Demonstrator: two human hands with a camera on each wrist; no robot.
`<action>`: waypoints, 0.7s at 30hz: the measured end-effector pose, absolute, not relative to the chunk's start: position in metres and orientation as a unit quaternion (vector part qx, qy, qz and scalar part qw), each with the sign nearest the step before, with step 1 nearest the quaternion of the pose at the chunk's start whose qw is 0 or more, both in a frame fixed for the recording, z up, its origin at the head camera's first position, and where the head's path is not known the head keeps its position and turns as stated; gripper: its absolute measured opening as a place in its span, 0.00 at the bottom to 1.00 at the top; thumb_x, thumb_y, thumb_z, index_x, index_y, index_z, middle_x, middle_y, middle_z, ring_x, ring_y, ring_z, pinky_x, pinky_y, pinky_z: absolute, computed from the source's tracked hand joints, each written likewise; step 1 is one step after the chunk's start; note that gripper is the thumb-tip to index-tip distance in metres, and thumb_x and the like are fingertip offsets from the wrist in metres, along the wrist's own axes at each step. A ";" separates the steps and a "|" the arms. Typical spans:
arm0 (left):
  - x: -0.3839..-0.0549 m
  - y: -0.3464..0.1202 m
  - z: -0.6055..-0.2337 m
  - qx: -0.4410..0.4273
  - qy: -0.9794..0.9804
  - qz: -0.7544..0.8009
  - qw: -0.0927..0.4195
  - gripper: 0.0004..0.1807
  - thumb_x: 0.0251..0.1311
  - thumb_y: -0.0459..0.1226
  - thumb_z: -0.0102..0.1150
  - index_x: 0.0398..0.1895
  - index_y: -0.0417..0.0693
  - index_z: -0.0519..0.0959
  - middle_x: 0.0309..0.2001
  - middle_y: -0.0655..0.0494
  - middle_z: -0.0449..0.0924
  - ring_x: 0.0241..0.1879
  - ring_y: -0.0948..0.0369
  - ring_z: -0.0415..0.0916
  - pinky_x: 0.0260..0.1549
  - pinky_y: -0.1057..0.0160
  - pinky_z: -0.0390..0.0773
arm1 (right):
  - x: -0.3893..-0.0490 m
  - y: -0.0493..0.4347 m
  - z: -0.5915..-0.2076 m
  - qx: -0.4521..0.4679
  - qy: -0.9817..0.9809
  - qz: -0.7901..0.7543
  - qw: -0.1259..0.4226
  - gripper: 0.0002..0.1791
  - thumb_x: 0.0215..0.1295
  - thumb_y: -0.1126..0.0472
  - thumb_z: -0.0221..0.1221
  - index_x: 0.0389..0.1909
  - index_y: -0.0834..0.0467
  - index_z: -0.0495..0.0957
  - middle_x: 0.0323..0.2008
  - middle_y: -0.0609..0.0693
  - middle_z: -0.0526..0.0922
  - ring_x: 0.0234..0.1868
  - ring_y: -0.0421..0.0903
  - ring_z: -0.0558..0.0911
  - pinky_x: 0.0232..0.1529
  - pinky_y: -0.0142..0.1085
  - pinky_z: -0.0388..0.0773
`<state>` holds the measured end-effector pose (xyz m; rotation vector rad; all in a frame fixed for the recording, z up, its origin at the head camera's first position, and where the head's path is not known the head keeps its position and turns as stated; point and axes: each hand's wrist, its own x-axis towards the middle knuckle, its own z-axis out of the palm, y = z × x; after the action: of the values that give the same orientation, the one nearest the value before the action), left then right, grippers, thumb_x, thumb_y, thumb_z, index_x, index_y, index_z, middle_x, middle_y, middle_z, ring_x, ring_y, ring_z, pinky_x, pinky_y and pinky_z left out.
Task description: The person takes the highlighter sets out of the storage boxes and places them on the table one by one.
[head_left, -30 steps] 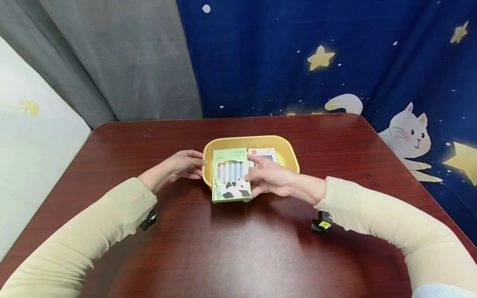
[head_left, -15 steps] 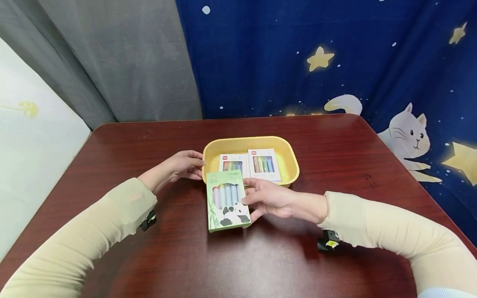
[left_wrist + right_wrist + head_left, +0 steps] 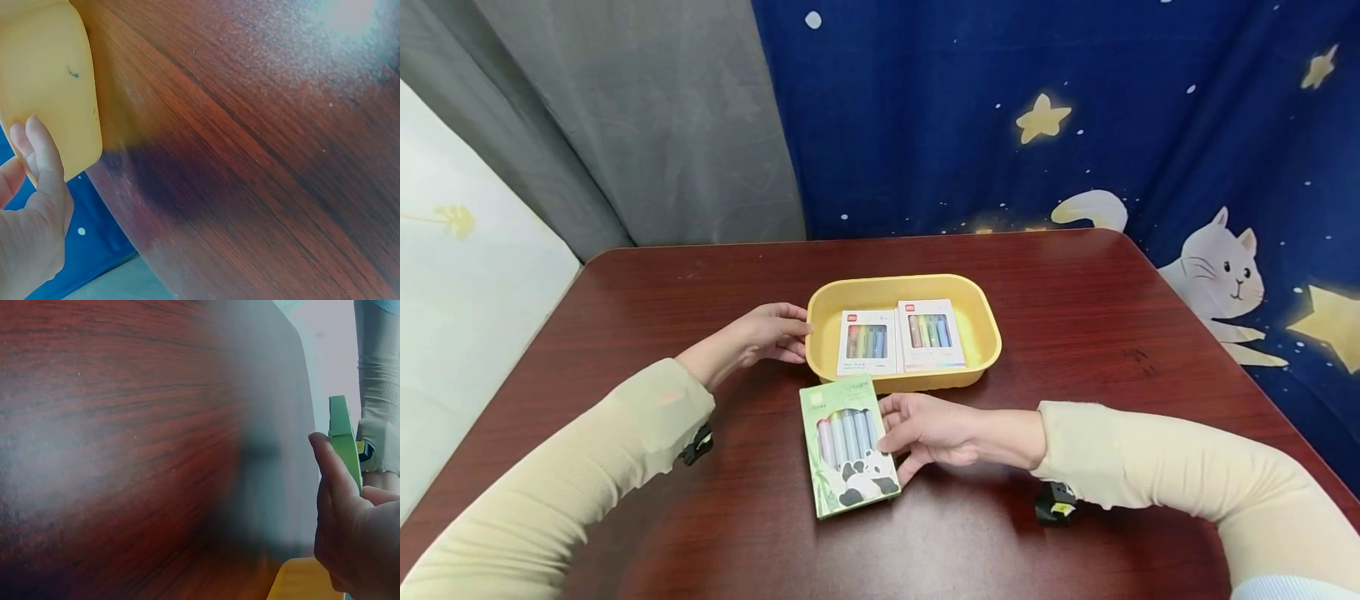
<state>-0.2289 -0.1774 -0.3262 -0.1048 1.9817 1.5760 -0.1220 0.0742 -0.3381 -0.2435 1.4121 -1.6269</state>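
My right hand holds a flat green box of markers by its right edge, thumb on the front. Pale marker barrels show through its window, above a printed panda. The box is tilted, in front of the yellow basin, and its top edge overlaps the basin's front rim in the head view. In the right wrist view the green box appears edge-on between fingers and thumb. My left hand grips the basin's left rim, with fingers against the outer wall in the left wrist view.
Inside the basin lie two white boxes, a left one and a right one, each with coloured sticks behind a window. The dark red wooden table ends in front of a grey curtain and a blue star-patterned curtain.
My right hand has drawn the green box out of the basin toward me and slightly left, turning it a little. Both white boxes are now uncovered. My left hand stays at the rim.
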 end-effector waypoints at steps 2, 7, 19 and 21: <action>-0.229 -0.177 -0.326 -0.040 0.746 0.593 0.300 0.24 0.65 0.33 0.45 0.61 0.32 0.55 0.29 0.52 0.76 0.20 0.65 0.76 0.29 0.65 0.81 | -0.121 0.075 -0.340 -0.099 0.576 -0.659 0.474 0.19 0.57 0.78 0.46 0.50 0.70 0.58 0.37 0.55 0.78 0.36 0.47 0.80 0.34 0.46 0.81; -0.229 -0.177 -0.326 -0.041 0.747 0.591 0.301 0.24 0.65 0.33 0.45 0.61 0.32 0.56 0.29 0.51 0.76 0.21 0.64 0.76 0.29 0.65 0.82 | -0.121 0.076 -0.349 -0.085 0.581 -0.648 0.484 0.18 0.57 0.78 0.47 0.49 0.69 0.59 0.37 0.56 0.78 0.36 0.48 0.81 0.35 0.47 0.81; -0.229 -0.177 -0.327 -0.042 0.749 0.590 0.298 0.24 0.65 0.33 0.46 0.61 0.33 0.56 0.29 0.51 0.76 0.21 0.64 0.76 0.30 0.65 0.82 | -0.122 0.071 -0.365 -0.029 0.608 -0.646 0.461 0.15 0.60 0.78 0.47 0.48 0.70 0.61 0.33 0.56 0.79 0.36 0.49 0.80 0.40 0.50 0.79; -0.229 -0.178 -0.327 -0.042 0.749 0.590 0.298 0.24 0.65 0.33 0.46 0.61 0.33 0.56 0.29 0.51 0.76 0.21 0.64 0.76 0.30 0.65 0.82 | -0.121 0.070 -0.363 -0.024 0.616 -0.642 0.456 0.15 0.60 0.77 0.47 0.48 0.70 0.61 0.33 0.57 0.79 0.35 0.49 0.81 0.41 0.50 0.79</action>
<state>-0.2291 -0.1776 -0.3270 -0.1129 1.9903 1.5668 -0.1210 0.0702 -0.3634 -0.0592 1.5189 -1.5843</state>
